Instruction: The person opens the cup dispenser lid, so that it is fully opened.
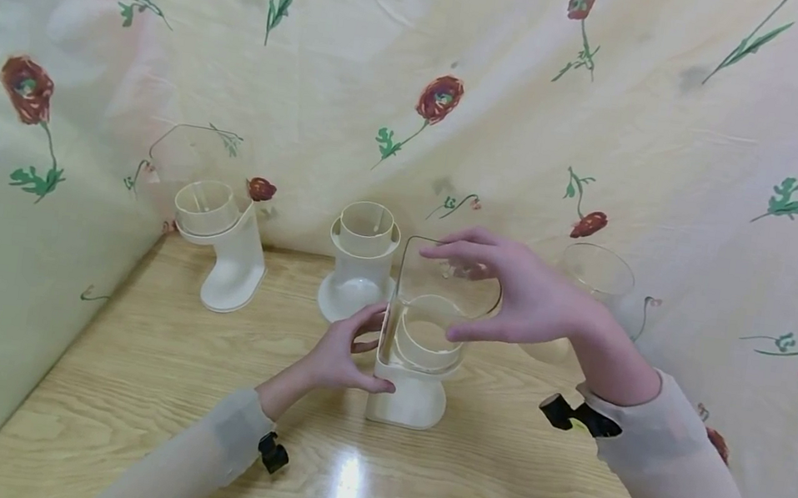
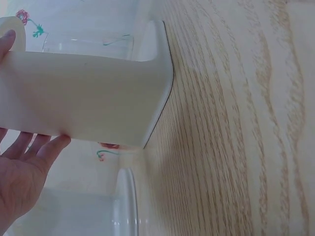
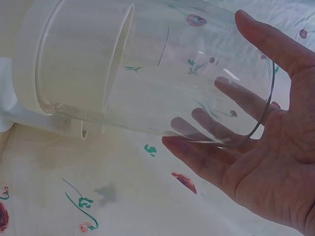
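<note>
A white stand [image 1: 410, 398] with a round ring seat stands upright on the table, a tall clear canister [image 1: 414, 272] set in its top. My left hand [image 1: 343, 351] grips the stand; the left wrist view shows its thumb on one edge of the flat white panel [image 2: 88, 93] and fingertips along the other. Up at the canister's rim, my right hand [image 1: 532, 296] curves its thumb and fingers round the clear wall. Through that wall, some right fingers [image 3: 241, 96] show in the right wrist view. How firmly they press I cannot tell.
Two more white stands, one at the back left [image 1: 234, 261] and one at the back middle [image 1: 357, 277], each carry a pale ring. Another clear container [image 1: 597, 267] stands behind my right wrist. Flowered cloth [image 1: 327, 105] hangs round the wooden table [image 1: 201, 374].
</note>
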`<action>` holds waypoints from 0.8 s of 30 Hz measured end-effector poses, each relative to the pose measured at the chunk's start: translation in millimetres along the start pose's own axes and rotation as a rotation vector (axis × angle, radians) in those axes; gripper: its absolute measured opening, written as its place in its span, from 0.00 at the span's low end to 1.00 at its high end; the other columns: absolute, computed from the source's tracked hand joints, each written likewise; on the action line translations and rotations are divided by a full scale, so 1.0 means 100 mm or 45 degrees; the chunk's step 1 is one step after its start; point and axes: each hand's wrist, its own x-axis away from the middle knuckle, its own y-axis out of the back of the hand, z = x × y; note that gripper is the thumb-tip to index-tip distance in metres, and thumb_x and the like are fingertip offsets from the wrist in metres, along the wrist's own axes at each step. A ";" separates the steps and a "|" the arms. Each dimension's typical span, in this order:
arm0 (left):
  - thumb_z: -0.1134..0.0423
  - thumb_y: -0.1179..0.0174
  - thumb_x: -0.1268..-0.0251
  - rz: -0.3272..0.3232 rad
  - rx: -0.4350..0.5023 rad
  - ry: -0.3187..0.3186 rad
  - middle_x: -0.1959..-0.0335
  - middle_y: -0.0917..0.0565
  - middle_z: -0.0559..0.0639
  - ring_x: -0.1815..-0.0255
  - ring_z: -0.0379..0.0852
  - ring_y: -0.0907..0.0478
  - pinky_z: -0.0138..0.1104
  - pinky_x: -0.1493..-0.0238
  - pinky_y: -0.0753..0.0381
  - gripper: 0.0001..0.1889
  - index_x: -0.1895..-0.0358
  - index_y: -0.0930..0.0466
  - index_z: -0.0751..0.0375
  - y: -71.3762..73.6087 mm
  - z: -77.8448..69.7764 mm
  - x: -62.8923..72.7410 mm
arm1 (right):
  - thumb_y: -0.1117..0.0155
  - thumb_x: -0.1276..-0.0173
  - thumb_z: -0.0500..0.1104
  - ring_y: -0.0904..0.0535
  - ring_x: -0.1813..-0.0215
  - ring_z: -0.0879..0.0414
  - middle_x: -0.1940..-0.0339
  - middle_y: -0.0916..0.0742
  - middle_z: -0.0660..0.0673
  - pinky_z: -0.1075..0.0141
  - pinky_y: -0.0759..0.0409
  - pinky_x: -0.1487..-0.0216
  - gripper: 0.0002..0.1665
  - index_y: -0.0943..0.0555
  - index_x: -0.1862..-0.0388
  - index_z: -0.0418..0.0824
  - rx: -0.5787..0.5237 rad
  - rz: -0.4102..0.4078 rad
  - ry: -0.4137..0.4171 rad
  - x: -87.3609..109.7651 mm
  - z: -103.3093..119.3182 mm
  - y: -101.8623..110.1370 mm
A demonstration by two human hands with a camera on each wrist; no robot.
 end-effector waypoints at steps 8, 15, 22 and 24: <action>0.75 0.15 0.61 -0.007 0.004 0.005 0.28 0.22 0.64 0.27 0.64 0.24 0.52 0.31 0.16 0.58 0.20 0.36 0.56 0.00 0.02 0.00 | 0.13 0.44 0.50 0.20 0.33 0.56 0.27 0.20 0.50 0.52 0.12 0.36 0.49 0.24 0.24 0.54 0.001 -0.002 0.017 -0.02 0.00 0.02; 0.74 0.15 0.60 0.005 0.022 -0.011 0.29 0.22 0.63 0.28 0.64 0.23 0.51 0.31 0.16 0.58 0.19 0.36 0.54 0.00 0.02 0.00 | 0.12 0.44 0.51 0.20 0.33 0.55 0.28 0.20 0.50 0.52 0.13 0.35 0.49 0.24 0.24 0.55 0.019 -0.001 -0.002 -0.03 0.04 0.01; 0.73 0.15 0.59 0.011 0.012 0.003 0.29 0.22 0.62 0.28 0.63 0.23 0.49 0.30 0.16 0.58 0.19 0.36 0.53 0.00 0.01 0.01 | 0.11 0.47 0.50 0.18 0.36 0.55 0.28 0.20 0.48 0.57 0.11 0.39 0.50 0.23 0.25 0.51 0.057 -0.047 0.053 -0.03 0.12 0.04; 0.73 0.15 0.59 0.011 0.003 0.012 0.29 0.21 0.61 0.28 0.62 0.23 0.49 0.31 0.15 0.57 0.20 0.35 0.53 0.00 0.00 0.02 | 0.11 0.47 0.48 0.18 0.37 0.55 0.28 0.20 0.48 0.59 0.10 0.42 0.50 0.22 0.25 0.50 0.056 -0.080 0.080 -0.04 0.14 0.05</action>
